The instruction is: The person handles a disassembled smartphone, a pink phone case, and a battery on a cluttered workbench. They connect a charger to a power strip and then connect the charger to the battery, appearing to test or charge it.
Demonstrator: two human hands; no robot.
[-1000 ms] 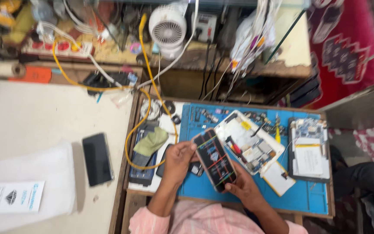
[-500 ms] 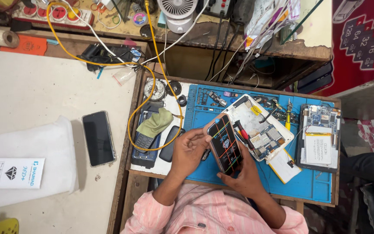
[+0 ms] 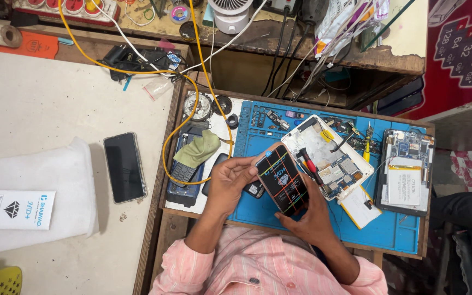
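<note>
Head view: phone [image 3: 282,178] held over blue mat [image 3: 389,232], screen up, gripped by both hands. Left hand [image 3: 229,183] curled round left edge, right hand [image 3: 310,218] cupped beneath near end. Just right, on mat: opened tablet [image 3: 331,155] with bare boards inside. Far right: second opened device [image 3: 405,172], battery showing. Left, on table: dark phone [image 3: 124,167].

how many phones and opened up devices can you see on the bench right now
5. A smartphone held in the left hand and right hand; a dark phone on the white table; a keypad phone under a green cloth; two opened devices on the blue mat. More may be hidden.
</note>
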